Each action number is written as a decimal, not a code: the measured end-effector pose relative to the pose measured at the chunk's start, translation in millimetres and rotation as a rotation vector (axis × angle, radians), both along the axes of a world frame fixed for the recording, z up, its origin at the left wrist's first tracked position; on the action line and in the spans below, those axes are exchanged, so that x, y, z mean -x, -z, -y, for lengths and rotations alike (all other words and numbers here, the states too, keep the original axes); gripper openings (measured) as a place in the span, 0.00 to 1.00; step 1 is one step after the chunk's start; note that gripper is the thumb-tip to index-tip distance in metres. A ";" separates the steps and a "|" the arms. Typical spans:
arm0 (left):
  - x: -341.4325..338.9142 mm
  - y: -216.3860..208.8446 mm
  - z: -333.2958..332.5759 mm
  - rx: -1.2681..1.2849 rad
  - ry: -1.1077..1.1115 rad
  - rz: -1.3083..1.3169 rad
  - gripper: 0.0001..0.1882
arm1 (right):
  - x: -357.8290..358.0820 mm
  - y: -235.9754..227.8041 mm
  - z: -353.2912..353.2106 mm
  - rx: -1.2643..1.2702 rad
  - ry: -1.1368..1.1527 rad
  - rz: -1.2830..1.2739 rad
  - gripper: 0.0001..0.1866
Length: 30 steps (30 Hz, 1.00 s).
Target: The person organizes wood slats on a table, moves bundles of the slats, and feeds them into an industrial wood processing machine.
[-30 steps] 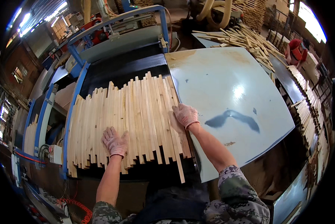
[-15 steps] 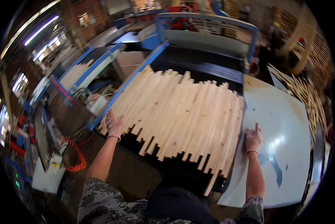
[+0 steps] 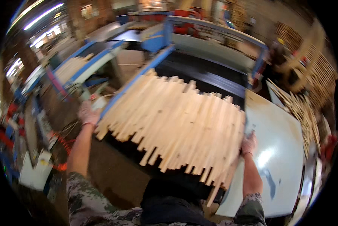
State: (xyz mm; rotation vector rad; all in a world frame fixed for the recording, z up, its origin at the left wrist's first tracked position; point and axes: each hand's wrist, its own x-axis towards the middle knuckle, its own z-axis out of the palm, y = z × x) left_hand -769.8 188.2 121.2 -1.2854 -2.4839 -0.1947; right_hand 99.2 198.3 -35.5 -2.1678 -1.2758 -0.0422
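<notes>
Biggest thing in front of you is the blue-framed steel machine with the black conveyor bed (image 3: 210,77), running from the far end right up to your waist. Off to your right sits the pale grey-blue sheet-metal table (image 3: 278,150), shiny, with a dark smear near its close corner, and its left edge butts up against the bed.

Spread across the bed is the raft of pale, long, thin wooden slats (image 3: 180,120), lying side by side at a slant, near ends ragged and stepped, a few poking out past the bed's front edge toward you. The raft fills most of the width between the blue side rail on the left and the metal table.

Further right, past the table, there's a loose heap of similar light wooden sticks (image 3: 302,113), well apart from your pile. On the floor to your left there's a coiled orange hose (image 3: 61,148), near your arm.

Your left hand (image 3: 88,113), in a light work glove, sits at the raft's left near corner, touching the outermost slat; fingers look curled loosely over the edge, but it's blurry so can't say for sure they're gripping. Your right hand (image 3: 248,144), also gloved, is pressed against the raft's right side where it meets the table, fingers pointing up along the outer slat, fairly close together.
</notes>
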 end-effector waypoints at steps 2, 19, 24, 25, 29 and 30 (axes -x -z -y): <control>-29.0 -31.4 -13.5 0.178 -0.094 0.086 0.47 | 5.8 1.1 19.7 -0.070 0.008 -0.149 0.38; -117.8 11.1 41.3 -0.389 0.629 1.131 0.24 | 20.4 -19.9 67.5 0.010 0.015 0.068 0.36; -261.3 -15.4 136.3 0.241 1.031 1.613 0.19 | 35.0 -28.6 76.1 0.001 0.015 0.011 0.35; -277.3 -4.6 144.3 0.339 1.119 1.709 0.21 | 37.4 -29.6 80.8 -0.006 0.001 0.009 0.35; -344.0 37.3 157.1 0.858 1.165 1.851 0.27 | 43.6 -27.4 98.9 -0.055 -0.029 0.012 0.31; -359.9 45.1 162.4 0.923 1.150 1.898 0.26 | 45.8 -25.8 105.2 -0.051 -0.034 0.000 0.30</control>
